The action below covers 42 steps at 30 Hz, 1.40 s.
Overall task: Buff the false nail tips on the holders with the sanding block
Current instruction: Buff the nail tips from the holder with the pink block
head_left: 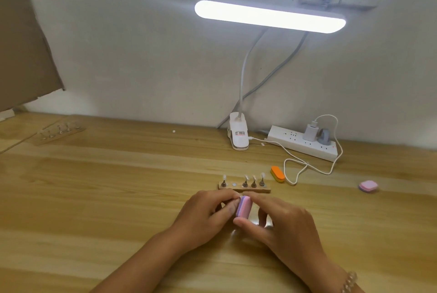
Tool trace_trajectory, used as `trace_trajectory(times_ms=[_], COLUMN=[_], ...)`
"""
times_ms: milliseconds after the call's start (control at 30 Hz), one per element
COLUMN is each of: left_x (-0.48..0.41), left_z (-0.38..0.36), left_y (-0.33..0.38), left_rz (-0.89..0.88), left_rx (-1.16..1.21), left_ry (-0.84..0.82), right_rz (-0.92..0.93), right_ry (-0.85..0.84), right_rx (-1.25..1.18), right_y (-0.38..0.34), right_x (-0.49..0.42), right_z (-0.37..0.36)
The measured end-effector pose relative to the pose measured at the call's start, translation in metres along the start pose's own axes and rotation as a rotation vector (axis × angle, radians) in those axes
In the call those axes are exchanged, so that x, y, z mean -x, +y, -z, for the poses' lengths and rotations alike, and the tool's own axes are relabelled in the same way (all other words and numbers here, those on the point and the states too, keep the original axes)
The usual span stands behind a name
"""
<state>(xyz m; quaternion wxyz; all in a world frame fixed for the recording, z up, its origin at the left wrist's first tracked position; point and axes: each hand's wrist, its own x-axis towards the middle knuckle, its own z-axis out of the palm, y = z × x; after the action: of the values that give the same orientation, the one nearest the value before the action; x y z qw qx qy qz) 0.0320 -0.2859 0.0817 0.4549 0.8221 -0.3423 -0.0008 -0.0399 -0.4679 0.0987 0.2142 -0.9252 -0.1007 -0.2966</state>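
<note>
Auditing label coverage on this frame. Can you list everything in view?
sanding block: 1, pink and purple, between both hands
nail tip holders: 4, metal with pale tips, upright on near strip
wooden strip: 1, tan, just beyond the hands
second strip: 1, blurred, far left of table
orange block: 1, orange and yellow, right of near strip
pink block: 1, far right on table
clip lamp: 1, white, lit, base by wall
power strip: 1, white, right of lamp base
cardboard: 1, brown, left wall
table: 1, light wood
bracelet: 1, beaded, right wrist
left hand: fingers curled at block's left side, grip hidden
right hand: grips block
</note>
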Motion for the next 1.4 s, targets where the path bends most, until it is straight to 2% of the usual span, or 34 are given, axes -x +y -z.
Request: trace_trajectory(times_ms=[100,233,333,467,600,700,833,933,1067,1200,1333,1400], left_x=[-0.001,-0.001,-0.0012,-0.0004,0.0,0.0002,0.0,0.0003,0.0004,-0.0005,-0.0009,-0.0005], left_z=[0.0016,0.0024,0.0022,0.0034,0.0025,0.0015,0.0013,0.0017,0.0025,0.003,0.0027,0.0031], left_y=[0.0008,0.0014,0.0021,0.0039,0.0042,0.0027,0.0021,0.0023,0.0041,0.0046,0.0043,0.0057], left_rz=[0.003,0.007,0.006,0.006,0.016,0.027,0.042,0.043,0.056,0.045,0.051,0.043], left_rx=[0.044,0.078,0.052,0.055,0.04,0.047,0.033,0.043,0.045,0.054,0.038,0.042], left_ry=[-0.03,-0.037,-0.044,-0.043,-0.044,-0.034,-0.034,-0.036,-0.036,-0.04,-0.051,-0.047], right_rz=[-0.065,0.024,-0.046,0.066,-0.021,0.036,-0.035,0.06,-0.024,0.018,-0.053,-0.009], right_ry=[0.051,0.006,0.046,0.004,0.053,0.007,0.021,-0.002,0.003,-0.021,-0.013,-0.055], right_rx=[0.007,0.02,0.028,0.07,0.061,0.091,0.077,0.115,0.127,0.121,0.101,0.104], right_y=[0.003,-0.0002,0.0035,0.0009,0.0019,-0.0006,0.0025,-0.0006,0.0019,0.0002,0.0034,0.0011], right_x=[-0.0027,0.0004,-0.0023,0.001,-0.002,0.0,-0.0008,0.0007,-0.0005,0.0008,-0.0017,-0.0003], right_z=[0.0022,-0.001,0.0014,-0.0032,-0.0001,-0.0023,-0.0003,-0.0024,-0.0007,-0.0026,-0.0004,-0.0015])
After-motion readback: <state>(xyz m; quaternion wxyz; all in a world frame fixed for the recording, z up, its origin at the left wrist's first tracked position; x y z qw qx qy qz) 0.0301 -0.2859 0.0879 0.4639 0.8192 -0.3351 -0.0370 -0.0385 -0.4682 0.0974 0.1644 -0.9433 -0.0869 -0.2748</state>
